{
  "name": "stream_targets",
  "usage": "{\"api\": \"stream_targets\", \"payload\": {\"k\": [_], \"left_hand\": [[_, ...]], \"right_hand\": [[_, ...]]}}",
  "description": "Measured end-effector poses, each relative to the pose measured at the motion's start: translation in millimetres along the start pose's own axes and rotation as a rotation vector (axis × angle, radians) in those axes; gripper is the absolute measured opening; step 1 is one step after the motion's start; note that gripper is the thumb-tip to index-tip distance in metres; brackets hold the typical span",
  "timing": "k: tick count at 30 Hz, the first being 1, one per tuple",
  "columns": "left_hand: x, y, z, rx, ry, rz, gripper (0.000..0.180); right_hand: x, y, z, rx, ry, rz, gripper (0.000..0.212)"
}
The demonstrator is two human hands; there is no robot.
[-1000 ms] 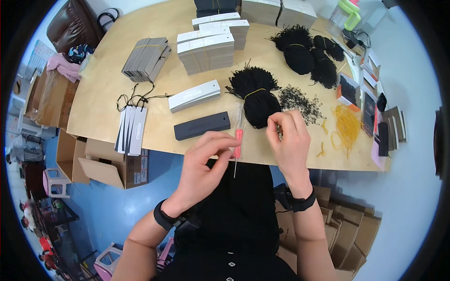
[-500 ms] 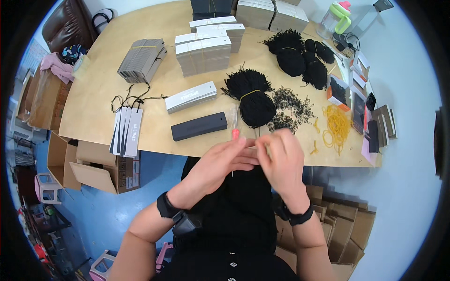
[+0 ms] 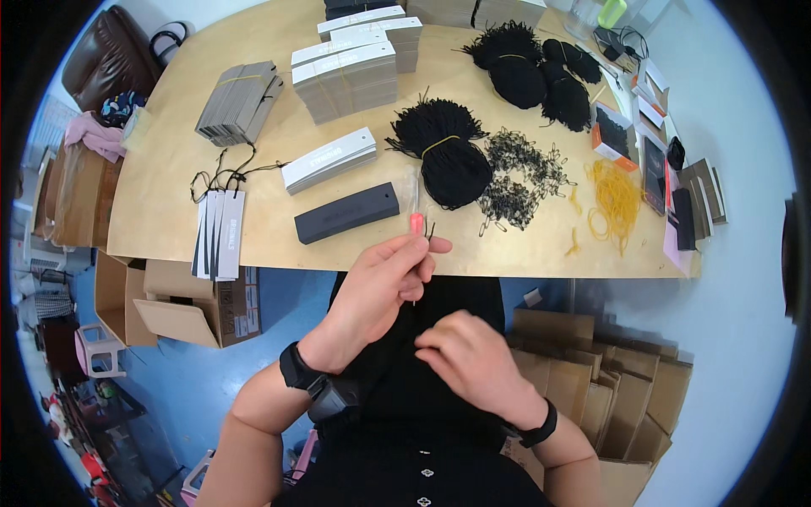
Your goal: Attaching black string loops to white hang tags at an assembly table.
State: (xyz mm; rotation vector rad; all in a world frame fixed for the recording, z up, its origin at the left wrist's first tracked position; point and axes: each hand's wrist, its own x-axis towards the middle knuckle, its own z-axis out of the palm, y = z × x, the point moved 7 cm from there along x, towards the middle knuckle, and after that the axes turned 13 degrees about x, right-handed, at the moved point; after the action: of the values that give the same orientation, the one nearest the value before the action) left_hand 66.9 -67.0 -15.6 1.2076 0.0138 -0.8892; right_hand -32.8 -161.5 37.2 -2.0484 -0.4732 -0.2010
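Nearest us, our right hand curled, whether empty we couldn't tell; just beyond, our left hand pinched a dark cord beside a pink handle; farther right, an orange-and-white box held black pieces

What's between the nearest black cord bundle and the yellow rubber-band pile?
In the head view, a scattered heap of dark safety pins, then stray yellow rubber bands.

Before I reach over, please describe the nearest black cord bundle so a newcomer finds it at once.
On the wooden table, look beyond the left hand. The black cord bundle lies left of the heap of dark pins, tied with a yellow band. Unlike the other black bundles, it lies nearer the front edge.
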Motion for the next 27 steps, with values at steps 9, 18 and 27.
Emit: {"api": "stream_targets", "payload": {"k": [9, 18, 27], "left_hand": [[-34.4, 1.0, 5.9, 0.477, 0.005, 0.155, 0.027], [-43.4, 5.5, 7.8, 0.605, -0.048, 0.170, 0.025], [-37.8, -5.1, -10.5, 0.365, 0.178, 0.209, 0.011]], "right_hand": [[43.8, 25.8, -47.8, 0.253, 0.172, 0.283, 0.014], [34.6, 43.7, -30.2, 0.891, 0.263, 0.391, 0.009], [22.8, 54.9, -30.0, 0.668, 0.241, 0.373, 0.009]]}}
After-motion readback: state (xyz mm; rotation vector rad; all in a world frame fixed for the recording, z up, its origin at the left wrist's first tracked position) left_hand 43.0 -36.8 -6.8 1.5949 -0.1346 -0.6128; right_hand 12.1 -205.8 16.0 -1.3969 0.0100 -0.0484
